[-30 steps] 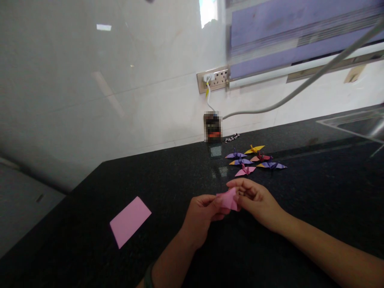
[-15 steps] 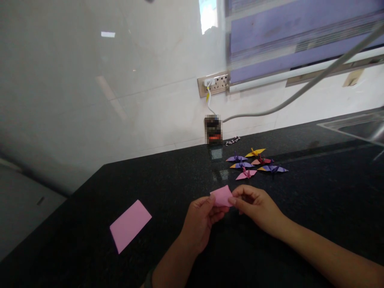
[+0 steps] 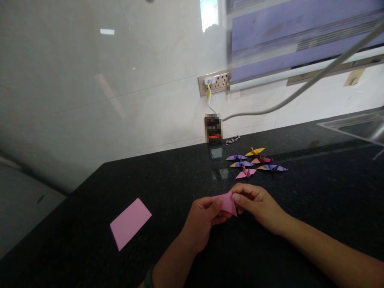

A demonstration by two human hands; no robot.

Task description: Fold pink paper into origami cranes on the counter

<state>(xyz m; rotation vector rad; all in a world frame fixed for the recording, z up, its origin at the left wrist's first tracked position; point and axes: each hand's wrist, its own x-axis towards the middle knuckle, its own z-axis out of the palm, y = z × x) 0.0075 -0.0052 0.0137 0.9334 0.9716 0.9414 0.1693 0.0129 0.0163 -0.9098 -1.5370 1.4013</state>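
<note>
A small piece of folded pink paper (image 3: 227,203) is held above the dark countertop between both hands. My left hand (image 3: 201,222) pinches its left part, thumb on top and fingers beneath. At its upper right corner, my right hand (image 3: 258,204) grips the paper between thumb and forefinger. A pointed flap sticks out downward at the right end of the paper. Just beyond the hands stands a pink paper crane (image 3: 246,173). To the left, pink paper sheets (image 3: 131,225) lie flat on the counter.
Behind the pink crane are several other paper cranes, among them a yellow one (image 3: 255,151) and a purple one (image 3: 273,168). A blurred dark box (image 3: 213,129) stands against the wall beside a beaded strand (image 3: 233,140). A grey cable (image 3: 288,104) runs rightward from it.
The paper has been turned and a fold opened out, so a pointed flap now hangs at its right end. My left thumb has slid rightward over the paper; my right thumb has moved up.
</note>
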